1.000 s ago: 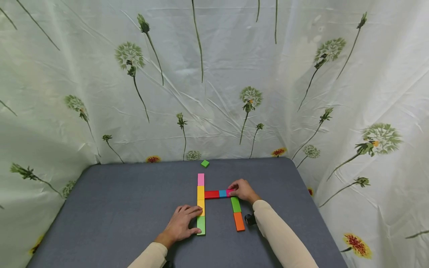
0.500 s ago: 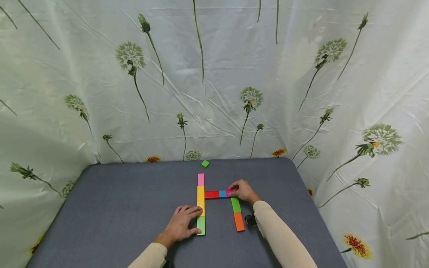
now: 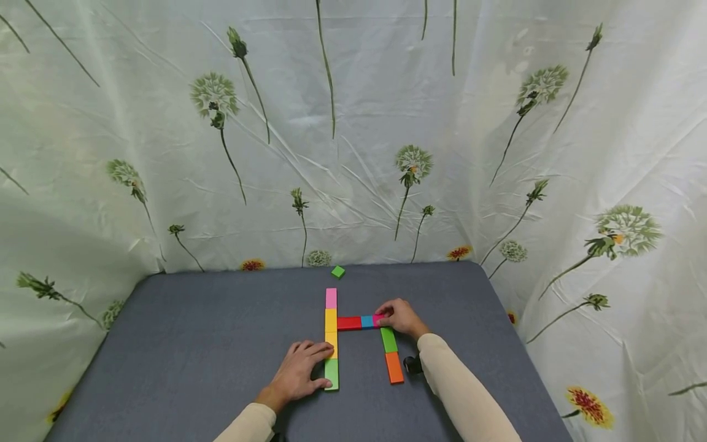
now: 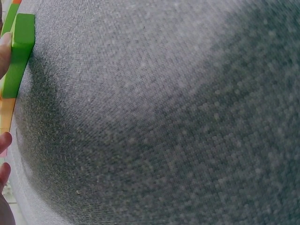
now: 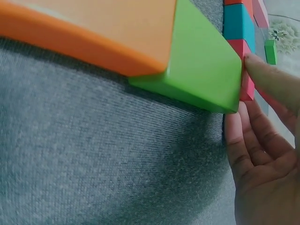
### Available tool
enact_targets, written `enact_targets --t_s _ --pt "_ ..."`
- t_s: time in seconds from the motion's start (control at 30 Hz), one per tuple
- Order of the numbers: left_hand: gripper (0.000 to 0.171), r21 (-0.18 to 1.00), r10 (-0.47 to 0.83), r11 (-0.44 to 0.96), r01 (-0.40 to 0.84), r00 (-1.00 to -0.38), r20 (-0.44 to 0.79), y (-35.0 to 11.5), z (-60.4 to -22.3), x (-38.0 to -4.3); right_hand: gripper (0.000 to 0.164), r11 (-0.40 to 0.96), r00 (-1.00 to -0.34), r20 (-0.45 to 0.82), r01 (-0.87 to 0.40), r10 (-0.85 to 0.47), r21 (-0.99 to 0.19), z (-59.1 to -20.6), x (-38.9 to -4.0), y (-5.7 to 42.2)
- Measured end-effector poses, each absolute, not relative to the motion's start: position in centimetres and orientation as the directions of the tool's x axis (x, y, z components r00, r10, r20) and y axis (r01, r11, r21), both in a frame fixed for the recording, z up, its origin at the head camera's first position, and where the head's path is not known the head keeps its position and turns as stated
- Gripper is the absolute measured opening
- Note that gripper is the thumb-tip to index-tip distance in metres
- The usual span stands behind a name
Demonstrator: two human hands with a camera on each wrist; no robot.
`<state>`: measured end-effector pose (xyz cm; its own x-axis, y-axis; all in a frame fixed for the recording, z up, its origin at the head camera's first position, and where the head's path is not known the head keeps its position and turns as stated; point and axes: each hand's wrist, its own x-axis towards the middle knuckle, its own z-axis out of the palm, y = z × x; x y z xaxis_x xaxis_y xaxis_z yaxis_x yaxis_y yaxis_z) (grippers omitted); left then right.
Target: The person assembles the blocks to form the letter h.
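Note:
My right hand (image 3: 401,317) pinches a pink block (image 5: 247,84) at the right end of a short crossbar. Beside it in that bar lie a blue block (image 3: 367,322) and a red block (image 3: 349,323). Below my right hand, a green block (image 3: 389,340) and an orange block (image 3: 394,368) form a column. My left hand (image 3: 299,372) rests along the left column, fingertips on a yellow block (image 3: 331,337) and thumb at the near end of a light green block (image 3: 331,374). Another yellow block (image 3: 330,320) and a light pink block (image 3: 331,298) continue that column upward.
A small green block (image 3: 338,272) lies alone near the back edge of the grey cloth-covered table (image 3: 221,331). Behind the table hangs a white curtain (image 3: 353,141) with dandelion prints, which also runs down both sides.

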<state>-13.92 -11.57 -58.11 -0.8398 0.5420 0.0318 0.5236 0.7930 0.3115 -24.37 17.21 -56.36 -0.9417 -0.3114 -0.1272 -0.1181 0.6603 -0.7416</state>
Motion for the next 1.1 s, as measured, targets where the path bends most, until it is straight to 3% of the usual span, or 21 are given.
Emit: enact_targets --t_s 0.4,0.97,1.07,1.1 --pt "0.065 0.31 0.539 0.796 0.52 -0.842 0.028 -11.9 -58.2 -14.0 0.018 0.615 -0.946 -0.101 -0.116 -0.307 -0.78 -55.5 -26.1 16.6" --pt "0.063 0.312 0.566 0.768 0.56 -0.82 0.08 -12.1 -58.6 -13.6 0.039 0.736 -0.904 -0.113 -0.258 -0.413 -0.626 -53.9 -32.9 7.8" --pt "0.063 0.313 0.566 0.765 0.564 -0.819 0.092 -12.1 -58.7 -13.8 0.045 0.756 -0.881 -0.124 -0.312 -0.457 -0.575 -54.3 -34.4 6.8" --pt "0.063 0.314 0.564 0.766 0.561 -0.821 0.091 -12.1 -58.7 -13.9 0.046 0.76 -0.869 -0.099 -0.361 -0.484 -0.541 -58.2 -37.2 6.9"
